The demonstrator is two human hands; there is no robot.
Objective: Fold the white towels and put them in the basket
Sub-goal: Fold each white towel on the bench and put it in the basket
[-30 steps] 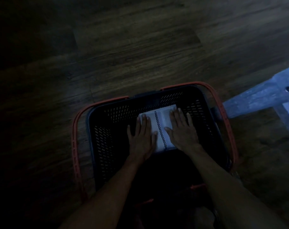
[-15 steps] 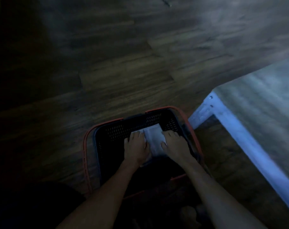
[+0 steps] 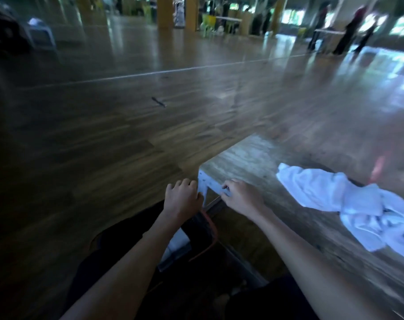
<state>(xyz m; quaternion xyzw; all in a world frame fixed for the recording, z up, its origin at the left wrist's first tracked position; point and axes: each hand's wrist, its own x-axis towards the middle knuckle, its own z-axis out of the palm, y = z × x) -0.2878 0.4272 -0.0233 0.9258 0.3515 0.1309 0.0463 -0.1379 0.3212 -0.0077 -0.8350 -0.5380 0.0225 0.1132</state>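
My left hand [image 3: 181,197] and my right hand [image 3: 241,198] hover empty, fingers loosely bent, at the near corner of the wooden table [image 3: 249,158]. The right fingertips touch the table's pale edge. Below and between my forearms sits the dark basket [image 3: 204,224] with its orange rim, mostly hidden. A folded white towel [image 3: 176,244] lies inside it. A crumpled heap of white towels [image 3: 339,202] rests on the table to the right of my right hand.
The table's white metal leg [image 3: 202,183] stands between my hands, beside the basket. Wood floor [image 3: 104,135] stretches ahead and to the left. Far back are people, tables and pillars. A red blurred object [image 3: 378,168] sits behind the towel heap.
Both hands lifted off the folded towel and out of the basket, up to the table corner. My view swung up and right, bringing the table and the towel heap into sight.
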